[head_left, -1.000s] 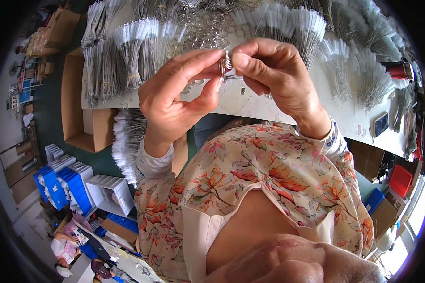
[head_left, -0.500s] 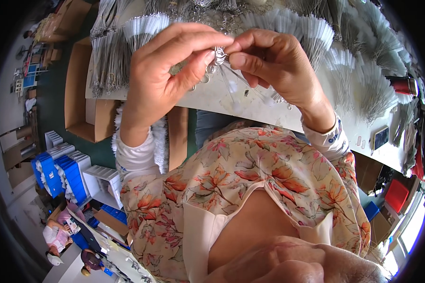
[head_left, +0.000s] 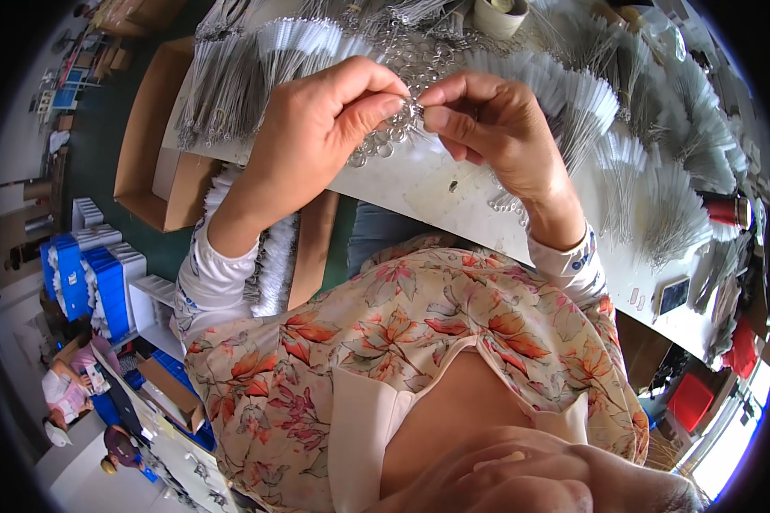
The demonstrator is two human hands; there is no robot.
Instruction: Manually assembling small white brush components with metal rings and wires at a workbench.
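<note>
Our left hand [head_left: 315,118] and right hand [head_left: 498,130] pinch small metal rings [head_left: 411,109] between thumb and forefinger, so we should probably press lightly and steadily.

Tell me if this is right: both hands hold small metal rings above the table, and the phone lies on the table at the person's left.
The side is wrong: the head view shows the phone on the table at the person's right. The left hand and right hand do hold small metal rings above it.
</note>
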